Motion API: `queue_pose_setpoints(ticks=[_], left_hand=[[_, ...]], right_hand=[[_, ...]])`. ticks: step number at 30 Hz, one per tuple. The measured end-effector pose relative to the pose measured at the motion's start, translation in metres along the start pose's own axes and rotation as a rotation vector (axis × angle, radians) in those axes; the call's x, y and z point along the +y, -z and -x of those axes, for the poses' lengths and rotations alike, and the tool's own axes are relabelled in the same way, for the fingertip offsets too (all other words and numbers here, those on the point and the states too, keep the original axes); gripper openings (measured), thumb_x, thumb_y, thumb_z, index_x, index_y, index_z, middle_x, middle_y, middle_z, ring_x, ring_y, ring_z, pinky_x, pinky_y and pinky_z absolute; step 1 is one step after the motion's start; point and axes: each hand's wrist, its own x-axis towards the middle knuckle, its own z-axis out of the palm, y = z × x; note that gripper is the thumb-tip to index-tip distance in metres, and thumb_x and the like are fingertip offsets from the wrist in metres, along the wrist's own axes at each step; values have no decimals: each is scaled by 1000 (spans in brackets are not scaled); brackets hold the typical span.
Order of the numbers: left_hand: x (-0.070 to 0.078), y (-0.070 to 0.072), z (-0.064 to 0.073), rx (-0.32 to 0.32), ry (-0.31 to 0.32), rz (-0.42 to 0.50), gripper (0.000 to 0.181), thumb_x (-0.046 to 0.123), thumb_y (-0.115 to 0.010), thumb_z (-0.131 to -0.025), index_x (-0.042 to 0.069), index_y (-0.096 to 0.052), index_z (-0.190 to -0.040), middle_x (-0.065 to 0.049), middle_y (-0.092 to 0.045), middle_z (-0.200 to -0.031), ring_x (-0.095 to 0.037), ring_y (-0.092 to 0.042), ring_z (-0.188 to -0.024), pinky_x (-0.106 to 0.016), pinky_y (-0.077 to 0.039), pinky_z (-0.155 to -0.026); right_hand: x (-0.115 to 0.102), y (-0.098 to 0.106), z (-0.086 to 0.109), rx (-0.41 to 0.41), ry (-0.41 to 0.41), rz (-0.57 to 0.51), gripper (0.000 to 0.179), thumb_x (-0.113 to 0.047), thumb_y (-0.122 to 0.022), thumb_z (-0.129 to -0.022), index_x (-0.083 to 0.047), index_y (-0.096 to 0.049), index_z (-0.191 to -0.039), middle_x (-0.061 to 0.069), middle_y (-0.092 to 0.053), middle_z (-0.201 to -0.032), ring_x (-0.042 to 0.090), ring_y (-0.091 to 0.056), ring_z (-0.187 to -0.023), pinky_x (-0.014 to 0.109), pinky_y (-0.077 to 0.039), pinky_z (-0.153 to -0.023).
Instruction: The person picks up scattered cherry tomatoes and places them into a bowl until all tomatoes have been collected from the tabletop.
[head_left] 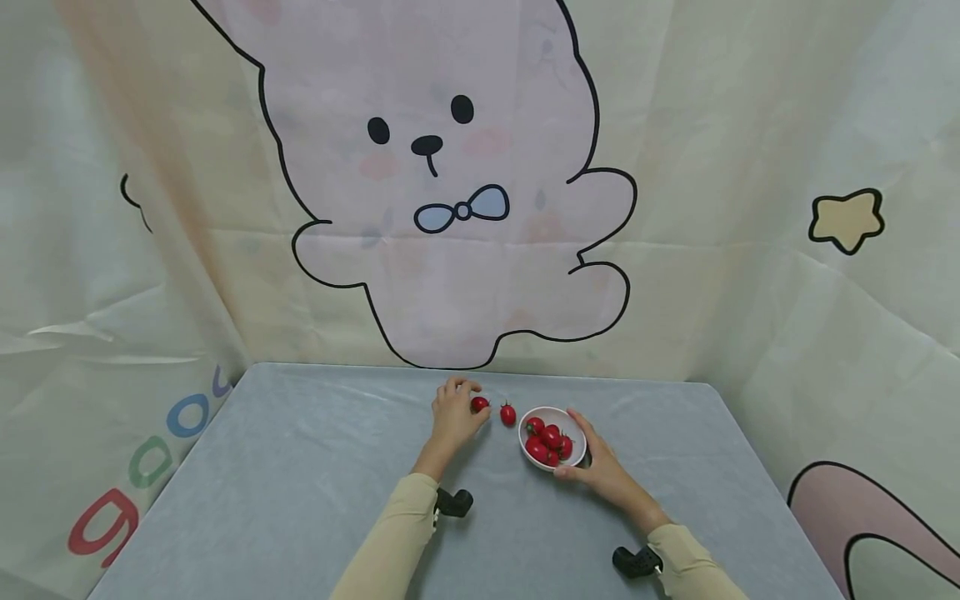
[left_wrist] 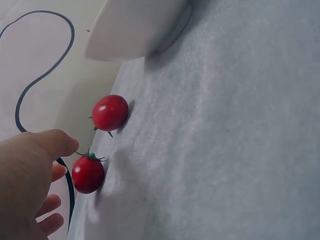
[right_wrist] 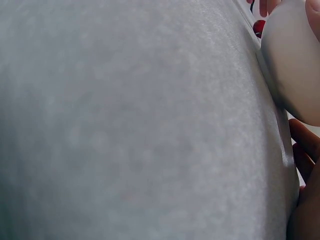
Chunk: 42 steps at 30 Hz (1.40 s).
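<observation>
My left hand [head_left: 454, 419] reaches over a cherry tomato [head_left: 480, 404] on the table, its thumb and fingers spread to either side of it. In the left wrist view that tomato [left_wrist: 88, 174] shows its green stem, and a gap stands between it and the thumb [left_wrist: 62, 143]. A second cherry tomato [head_left: 507, 414] lies between this hand and a white bowl [head_left: 531, 463]. My right hand [head_left: 602, 469] holds the bowl from its right side, thumb at the near rim and fingers along the far side. Several cherry tomatoes [head_left: 551, 437] sit in the bowl.
A grey-blue cloth covers the table [head_left: 300, 483]. Behind it hangs a curtain [head_left: 675, 292] with a cartoon bear, close to the table's back edge. Black wrist devices [head_left: 454, 502] are strapped at both sleeves.
</observation>
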Motion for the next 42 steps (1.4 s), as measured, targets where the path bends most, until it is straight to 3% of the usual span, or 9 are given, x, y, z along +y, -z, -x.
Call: queue_pose_setpoints(ticks=[16, 21, 29, 42], left_hand=[[-5, -7, -1, -6, 28, -31, 40, 32, -71, -81, 14, -62, -115, -11, -47, -130, -32, -40, -117, -55, -34, -97], [-7, -9, -1, -6, 32, -31, 38, 32, -71, -81, 12, -63, -112, -13, -48, -129, -32, -40, -117, -55, -34, -96], [-6, -9, 1, -12, 40, -48, 34, 33, -73, -80, 13, -64, -105, -13, -48, -130, -32, -40, -118, -55, -33, -98], [-4, -10, 3, 13, 68, -57, 33, 37, -78, -74, 13, -64, -93, -14, -48, -128, -32, -40, -117, -54, -30, -98]], right_hand=[[0, 0, 0, 19, 24, 7, 102, -40, -80, -69, -36, -16, -148, 8, -24, -157, 37, -21, -144, 71, -19, -107], [0, 0, 0, 14, 4, -5, 101, -42, -80, -69, -40, -16, -147, 5, -23, -157, 34, -20, -145, 70, -18, -108], [3, 0, -1, 40, 74, -1, 103, -36, -81, -69, -34, -17, -149, 9, -26, -156, 36, -25, -143, 69, -20, -107], [-1, 1, 1, 38, 55, 25, 104, -38, -81, -68, -35, -16, -149, 8, -28, -155, 36, -28, -141, 68, -22, -106]])
